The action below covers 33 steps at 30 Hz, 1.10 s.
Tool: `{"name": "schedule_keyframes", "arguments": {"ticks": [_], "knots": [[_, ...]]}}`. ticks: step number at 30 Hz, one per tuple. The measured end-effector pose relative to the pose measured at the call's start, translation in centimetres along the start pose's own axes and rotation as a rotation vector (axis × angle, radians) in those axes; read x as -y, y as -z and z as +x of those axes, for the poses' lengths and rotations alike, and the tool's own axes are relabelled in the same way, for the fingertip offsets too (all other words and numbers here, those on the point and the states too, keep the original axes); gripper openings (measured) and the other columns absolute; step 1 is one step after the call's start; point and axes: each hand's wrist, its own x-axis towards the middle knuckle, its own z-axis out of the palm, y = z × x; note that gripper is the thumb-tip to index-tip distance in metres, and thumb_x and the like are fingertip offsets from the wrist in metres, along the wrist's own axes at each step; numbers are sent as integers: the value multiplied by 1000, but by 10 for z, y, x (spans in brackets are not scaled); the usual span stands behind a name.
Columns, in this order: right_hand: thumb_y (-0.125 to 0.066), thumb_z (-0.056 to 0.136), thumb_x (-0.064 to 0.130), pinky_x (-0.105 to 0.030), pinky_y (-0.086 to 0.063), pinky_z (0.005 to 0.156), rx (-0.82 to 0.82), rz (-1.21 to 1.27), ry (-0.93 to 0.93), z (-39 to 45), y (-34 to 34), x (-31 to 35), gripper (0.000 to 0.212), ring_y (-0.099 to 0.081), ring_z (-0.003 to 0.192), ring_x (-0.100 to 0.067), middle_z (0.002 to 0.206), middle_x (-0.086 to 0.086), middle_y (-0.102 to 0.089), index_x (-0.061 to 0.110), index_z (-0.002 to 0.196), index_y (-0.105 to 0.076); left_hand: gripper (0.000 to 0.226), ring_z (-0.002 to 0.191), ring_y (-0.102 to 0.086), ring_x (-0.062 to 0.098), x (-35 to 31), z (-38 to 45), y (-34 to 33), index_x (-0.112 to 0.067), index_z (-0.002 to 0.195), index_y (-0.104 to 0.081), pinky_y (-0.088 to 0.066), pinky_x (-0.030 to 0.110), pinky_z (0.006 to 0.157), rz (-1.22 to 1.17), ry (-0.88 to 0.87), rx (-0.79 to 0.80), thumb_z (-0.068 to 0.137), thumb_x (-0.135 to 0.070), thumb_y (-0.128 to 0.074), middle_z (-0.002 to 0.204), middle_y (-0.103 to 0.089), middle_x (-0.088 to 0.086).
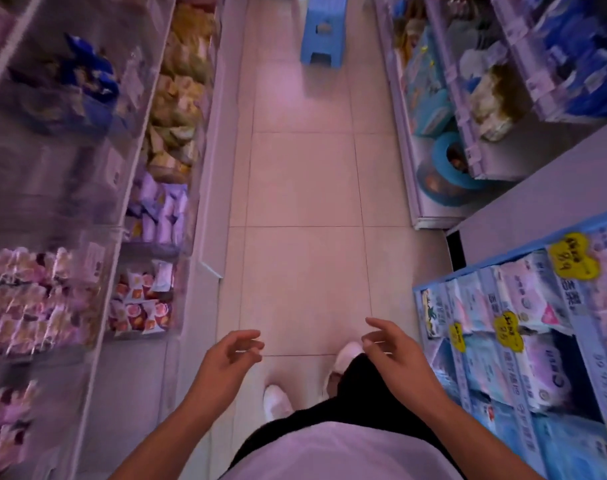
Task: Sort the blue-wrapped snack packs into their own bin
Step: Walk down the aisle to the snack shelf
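Blue-wrapped snack packs (pixel 87 74) lie in a clear bin high on the left shelf, blurred by motion. My left hand (pixel 231 358) hangs over the aisle floor with its fingers loosely curled and nothing in it. My right hand (pixel 392 351) hovers at the same height, also loosely curled and empty. Both hands are far below and to the right of the blue packs, above my white shoes.
Clear bins on the left hold yellow packs (pixel 181 98), purple packs (pixel 160 213), red-and-white packs (pixel 143 303) and pink packs (pixel 28 296). A blue stool (pixel 324 32) stands down the tiled aisle. A blue crate of tissue packs (pixel 523 341) is at the right.
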Motion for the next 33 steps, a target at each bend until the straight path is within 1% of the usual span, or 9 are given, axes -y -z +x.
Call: {"name": "schedule_keyframes", "arguments": {"ticks": [4, 8, 10, 13, 18, 21, 25, 29, 33], "knots": [[-63, 93, 17, -8, -48, 72, -11, 16, -8, 80, 18, 26, 33, -64, 85, 5, 97, 8, -70, 31, 123, -59, 27, 91, -70, 28, -56, 75, -12, -12, 109, -67, -51, 16, 71, 20, -13, -10, 91, 7, -59, 101, -74, 10], [-62, 93, 15, -10, -49, 72, 101, -15, -7, 165, 53, 57, 35, -64, 84, 2, 99, 6, -68, 32, 123, -58, 27, 92, -70, 28, -120, 141, -34, -16, 108, -67, -50, 22, 75, 4, 18, -78, 91, 4, -59, 99, -74, 5], [-63, 93, 16, -13, -49, 73, 123, -29, 19, 206, 74, 78, 35, -64, 84, 0, 98, 8, -68, 35, 121, -58, 28, 93, -70, 24, -156, 169, -44, -22, 107, -67, -51, 27, 81, 1, 5, -89, 92, 0, -60, 97, -75, 0], [-64, 91, 18, -8, -47, 70, 131, -83, 34, 267, 102, 109, 34, -64, 83, 2, 94, 11, -68, 38, 118, -58, 27, 96, -69, 12, -202, 210, -52, -31, 111, -67, -52, 28, 88, 57, -7, -85, 93, -11, -64, 101, -74, -8], [-64, 91, 23, -13, -48, 75, 158, -127, 28, 349, 121, 155, 32, -65, 87, 0, 93, 16, -69, 42, 115, -59, 27, 95, -70, 7, -256, 277, -50, -29, 108, -67, -53, 27, 90, 16, -5, -101, 92, -8, -65, 100, -75, -9], [-64, 90, 27, -16, -51, 75, 160, -141, 22, 410, 122, 183, 31, -65, 87, -1, 97, 13, -68, 42, 117, -59, 27, 96, -70, 8, -284, 333, -43, -30, 107, -68, -52, 27, 89, -9, 18, -83, 92, -8, -64, 100, -76, -7], [-63, 91, 26, -16, -51, 73, 136, -149, 5, 480, 116, 232, 31, -64, 87, 0, 100, 12, -67, 39, 119, -59, 26, 94, -69, 3, -332, 408, -24, -27, 109, -67, -51, 17, 84, 18, 9, -2, 93, -8, -63, 102, -75, -7], [-62, 92, 25, -19, -53, 81, 140, -158, 12, 546, 113, 293, 31, -66, 91, -3, 103, 12, -67, 36, 120, -59, 27, 95, -68, 7, -399, 484, 7, -22, 114, -65, -50, 12, 80, 58, -41, 63, 94, -6, -62, 104, -73, -4], [-63, 92, 16, -11, -49, 80, 94, -120, 6, 617, 118, 340, 32, -65, 91, 1, 104, 8, -68, 28, 122, -61, 27, 97, -67, 14, -459, 557, 39, -19, 113, -65, -50, 14, 80, 91, -37, 53, 92, -2, -62, 104, -72, 0]]}}
